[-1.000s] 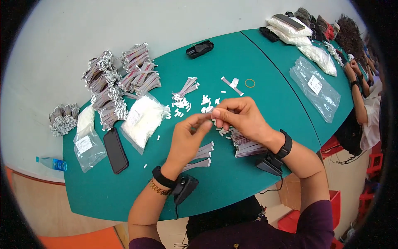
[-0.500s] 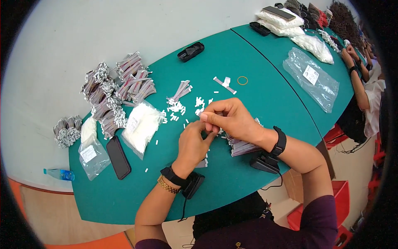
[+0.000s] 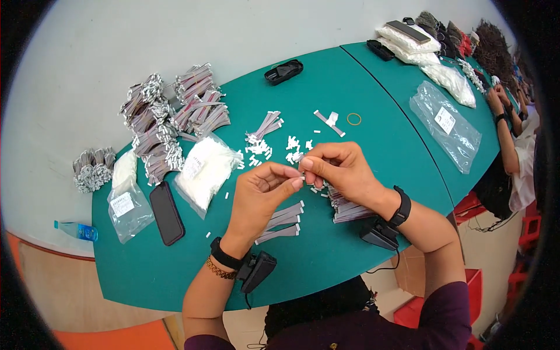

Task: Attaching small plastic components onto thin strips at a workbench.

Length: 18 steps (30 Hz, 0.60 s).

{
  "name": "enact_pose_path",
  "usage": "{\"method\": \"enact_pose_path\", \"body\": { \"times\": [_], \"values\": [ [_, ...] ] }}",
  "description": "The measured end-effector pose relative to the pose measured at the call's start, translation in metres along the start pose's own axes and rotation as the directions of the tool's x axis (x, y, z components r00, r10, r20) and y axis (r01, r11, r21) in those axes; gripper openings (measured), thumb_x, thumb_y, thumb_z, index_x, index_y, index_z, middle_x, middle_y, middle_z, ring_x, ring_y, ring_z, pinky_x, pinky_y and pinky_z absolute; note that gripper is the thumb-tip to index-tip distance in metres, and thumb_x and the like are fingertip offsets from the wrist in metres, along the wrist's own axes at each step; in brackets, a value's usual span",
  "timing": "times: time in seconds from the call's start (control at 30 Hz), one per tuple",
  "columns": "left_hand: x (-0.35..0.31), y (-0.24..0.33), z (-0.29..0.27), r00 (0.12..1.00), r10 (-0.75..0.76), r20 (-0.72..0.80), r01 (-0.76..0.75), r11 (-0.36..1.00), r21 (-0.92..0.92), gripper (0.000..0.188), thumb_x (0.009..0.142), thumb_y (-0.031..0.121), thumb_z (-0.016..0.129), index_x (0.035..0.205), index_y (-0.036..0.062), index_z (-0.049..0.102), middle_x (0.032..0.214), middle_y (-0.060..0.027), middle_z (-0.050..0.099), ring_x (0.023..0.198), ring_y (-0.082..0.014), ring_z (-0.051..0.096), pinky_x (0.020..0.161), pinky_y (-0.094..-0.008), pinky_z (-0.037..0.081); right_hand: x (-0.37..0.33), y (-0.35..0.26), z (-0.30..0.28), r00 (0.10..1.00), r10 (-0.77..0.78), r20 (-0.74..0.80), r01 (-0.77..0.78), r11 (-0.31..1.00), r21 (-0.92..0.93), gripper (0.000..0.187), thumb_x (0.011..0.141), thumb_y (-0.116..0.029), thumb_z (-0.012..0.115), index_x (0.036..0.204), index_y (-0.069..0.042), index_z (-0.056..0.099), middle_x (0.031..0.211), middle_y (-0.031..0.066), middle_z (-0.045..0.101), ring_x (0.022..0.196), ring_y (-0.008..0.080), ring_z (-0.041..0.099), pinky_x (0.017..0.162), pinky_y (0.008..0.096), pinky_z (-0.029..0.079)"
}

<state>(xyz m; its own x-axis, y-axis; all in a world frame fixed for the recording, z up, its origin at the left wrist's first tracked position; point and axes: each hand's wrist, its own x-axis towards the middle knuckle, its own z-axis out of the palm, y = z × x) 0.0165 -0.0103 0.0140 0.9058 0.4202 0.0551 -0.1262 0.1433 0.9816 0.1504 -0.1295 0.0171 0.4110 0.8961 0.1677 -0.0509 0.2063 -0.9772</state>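
Over the middle of the table my two hands meet fingertip to fingertip. My left hand (image 3: 256,195) pinches a small white connector piece (image 3: 303,178) between thumb and forefinger. Closed in a pinch beside it, my right hand (image 3: 344,174) hides most of what its fingertips hold. Beneath my left hand lie a few grey flat ribbon cables (image 3: 286,219) with white ends. More of these cables form a stack (image 3: 345,207) under my right hand. Loose white connector pieces (image 3: 293,156) are scattered just beyond the fingers, near a small cable bunch (image 3: 267,126).
Bundled ribbon cables (image 3: 154,125) are heaped at the left, near bags of white pieces (image 3: 205,172) and a black phone (image 3: 167,213). Farther off lie a black case (image 3: 284,72), a rubber band (image 3: 354,119) and a clear bag (image 3: 446,125). Another person's hands (image 3: 499,99) work at far right.
My left hand has opened out leftward and turned, so its pinched fingertips and the cables beneath now show. My right hand stays close to it. The whole view has shifted slightly.
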Motion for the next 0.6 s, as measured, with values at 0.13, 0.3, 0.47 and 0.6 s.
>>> {"method": "enact_pose_path", "body": {
  "times": [0.13, 0.3, 0.47, 0.6],
  "values": [
    [0.0003, -0.0010, -0.0027, 1.000, -0.007, -0.019, 0.006, 0.995, -0.096, 0.012, 0.080, 0.002, 0.062, 0.091, -0.0016, 0.059, 0.085, -0.0065, 0.063, 0.076, -0.0113, 0.059, 0.070, -0.0221, 0.048, -0.0023, 0.0027, 0.0014, 1.000, -0.006, -0.003, 0.006, 1.000, -0.011, 0.016, 0.087, -0.013, 0.057, 0.083, 0.001, 0.063, 0.066, 0.0031, 0.059, 0.057, 0.0060, 0.052, 0.050, 0.0183, 0.042],
    [0.0004, -0.0005, -0.0023, 0.999, -0.031, -0.036, 0.024, 0.984, -0.175, 0.013, 0.080, 0.004, 0.064, 0.091, -0.0014, 0.060, 0.084, -0.0059, 0.063, 0.075, -0.0094, 0.057, 0.069, -0.0219, 0.047, -0.0049, 0.0006, 0.0058, 0.999, -0.037, -0.012, 0.037, 0.999, -0.020, 0.017, 0.087, -0.013, 0.057, 0.083, 0.002, 0.063, 0.068, 0.0041, 0.059, 0.059, 0.0067, 0.053, 0.051, 0.0189, 0.043],
    [0.0003, -0.0062, -0.0045, 0.999, -0.014, -0.044, 0.004, 0.976, -0.216, 0.015, 0.081, 0.004, 0.063, 0.094, -0.0008, 0.058, 0.086, -0.0075, 0.062, 0.077, -0.0129, 0.057, 0.071, -0.0240, 0.046, -0.0058, 0.0027, 0.0061, 0.999, -0.039, -0.013, 0.038, 0.999, -0.022, 0.017, 0.087, -0.013, 0.057, 0.084, 0.002, 0.063, 0.069, 0.0039, 0.059, 0.060, 0.0068, 0.054, 0.052, 0.0188, 0.043],
    [-0.0003, -0.0058, -0.0034, 0.997, -0.046, -0.066, 0.027, 0.963, -0.268, 0.015, 0.082, 0.005, 0.061, 0.096, -0.0007, 0.058, 0.086, -0.0073, 0.062, 0.076, -0.0129, 0.057, 0.070, -0.0238, 0.046, -0.0069, 0.0044, 0.0081, 0.998, -0.061, -0.016, 0.061, 0.998, -0.005, 0.016, 0.087, -0.013, 0.057, 0.084, 0.002, 0.063, 0.069, 0.0039, 0.059, 0.060, 0.0068, 0.054, 0.052, 0.0187, 0.043]
  ]
}}
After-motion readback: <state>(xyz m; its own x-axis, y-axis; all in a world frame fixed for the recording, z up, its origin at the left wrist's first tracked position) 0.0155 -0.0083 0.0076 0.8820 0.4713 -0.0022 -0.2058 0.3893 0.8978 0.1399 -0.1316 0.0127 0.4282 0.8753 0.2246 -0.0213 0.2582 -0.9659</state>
